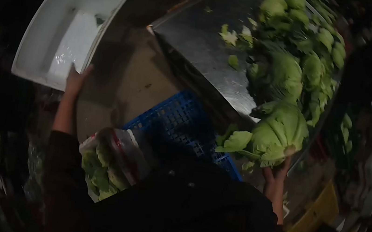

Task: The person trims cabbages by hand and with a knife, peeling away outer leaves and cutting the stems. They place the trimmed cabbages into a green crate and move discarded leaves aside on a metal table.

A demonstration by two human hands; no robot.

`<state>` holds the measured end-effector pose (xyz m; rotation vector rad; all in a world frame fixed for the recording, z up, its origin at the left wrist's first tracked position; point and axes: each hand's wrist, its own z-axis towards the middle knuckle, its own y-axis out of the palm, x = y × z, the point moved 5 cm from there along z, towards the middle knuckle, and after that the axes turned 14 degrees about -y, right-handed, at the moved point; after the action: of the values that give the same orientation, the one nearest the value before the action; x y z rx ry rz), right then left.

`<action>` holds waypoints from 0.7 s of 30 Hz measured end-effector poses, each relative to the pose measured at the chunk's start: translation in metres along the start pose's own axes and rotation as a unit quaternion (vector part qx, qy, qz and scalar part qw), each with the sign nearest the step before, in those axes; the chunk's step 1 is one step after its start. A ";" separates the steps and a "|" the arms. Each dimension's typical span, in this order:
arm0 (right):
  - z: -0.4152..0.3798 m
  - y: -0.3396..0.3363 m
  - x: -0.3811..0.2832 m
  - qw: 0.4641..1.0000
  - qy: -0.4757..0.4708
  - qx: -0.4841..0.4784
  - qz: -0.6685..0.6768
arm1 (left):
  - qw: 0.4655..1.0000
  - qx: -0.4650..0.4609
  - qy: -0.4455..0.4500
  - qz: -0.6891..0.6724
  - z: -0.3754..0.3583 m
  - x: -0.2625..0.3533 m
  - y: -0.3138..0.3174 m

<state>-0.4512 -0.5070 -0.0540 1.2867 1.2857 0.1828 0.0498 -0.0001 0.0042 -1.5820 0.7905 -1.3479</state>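
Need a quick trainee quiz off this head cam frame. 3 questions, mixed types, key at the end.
1. True or false: the right hand touches a large cabbage head at the edge of the heap.
2. What does the left hand hold?
A) a yellow crate
B) a white bin
C) a plastic bag
3. Fill in the colour: the lattice crate beside the metal table is ____.

Key: 1 true; 2 B; 3 blue
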 end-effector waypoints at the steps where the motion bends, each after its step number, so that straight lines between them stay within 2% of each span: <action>1: -0.029 -0.004 -0.017 0.999 -0.032 0.036 -0.017 | 0.983 -0.180 0.007 -0.042 -0.071 0.050 0.043; 2: -0.050 -0.073 -0.018 0.987 -0.084 0.116 -0.072 | 0.914 -0.375 0.008 -0.158 -0.126 0.079 0.094; 3: 0.005 -0.057 0.056 0.996 -0.057 0.010 0.068 | 0.878 -0.445 0.016 -0.174 -0.129 0.143 0.073; 4: -0.008 -0.037 0.041 0.994 -0.027 -0.052 0.096 | 0.796 -0.560 0.036 -0.229 -0.173 0.155 0.136; 5: -0.017 -0.041 0.032 0.997 -0.048 0.036 0.041 | 0.741 -0.631 0.042 -0.225 -0.227 0.182 0.162; 6: -0.037 -0.047 0.037 0.995 -0.058 0.063 0.043 | 0.694 -0.691 0.035 -0.202 -0.276 0.195 0.168; 8: -0.045 -0.060 0.045 0.997 -0.060 0.050 0.017 | 0.597 -0.775 0.031 -0.205 -0.336 0.226 0.171; 9: -0.049 -0.043 0.044 0.992 -0.077 0.101 -0.001 | 0.522 -0.815 0.039 -0.247 -0.356 0.233 0.179; 10: -0.053 -0.050 0.042 0.990 -0.093 0.109 0.004 | 0.442 -0.849 0.045 -0.284 -0.379 0.245 0.179; 11: -0.055 -0.057 0.046 0.994 -0.074 0.083 -0.016 | 0.398 -0.860 0.031 -0.317 -0.399 0.253 0.177; 12: -0.061 -0.062 0.049 0.996 -0.053 0.059 -0.035 | 0.395 -0.867 0.037 -0.302 -0.407 0.258 0.173; 14: -0.073 -0.057 0.039 0.995 -0.068 0.051 -0.053 | 0.375 -0.912 0.048 -0.158 -0.434 0.255 0.170; 15: -0.078 -0.058 0.036 0.992 -0.056 0.079 -0.083 | 0.400 -0.898 0.026 -0.181 -0.451 0.255 0.179; 16: -0.082 -0.065 0.033 0.987 -0.042 0.106 -0.111 | 0.404 -0.898 0.031 -0.173 -0.464 0.257 0.184; 18: -0.094 -0.088 0.025 0.986 -0.027 0.115 -0.120 | 0.436 -0.890 -0.016 -0.134 -0.484 0.253 0.200; 19: -0.101 -0.101 0.023 0.983 -0.007 0.124 -0.138 | 0.439 -0.890 -0.015 -0.124 -0.496 0.253 0.210; 21: -0.110 -0.122 0.009 0.981 -0.008 0.127 -0.146 | 0.425 -0.892 -0.080 -0.134 -0.522 0.253 0.227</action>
<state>-0.5965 -0.4797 -0.1269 1.2900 1.5027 -0.2063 -0.3904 -0.4310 -0.0901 -3.3511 2.2213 0.2011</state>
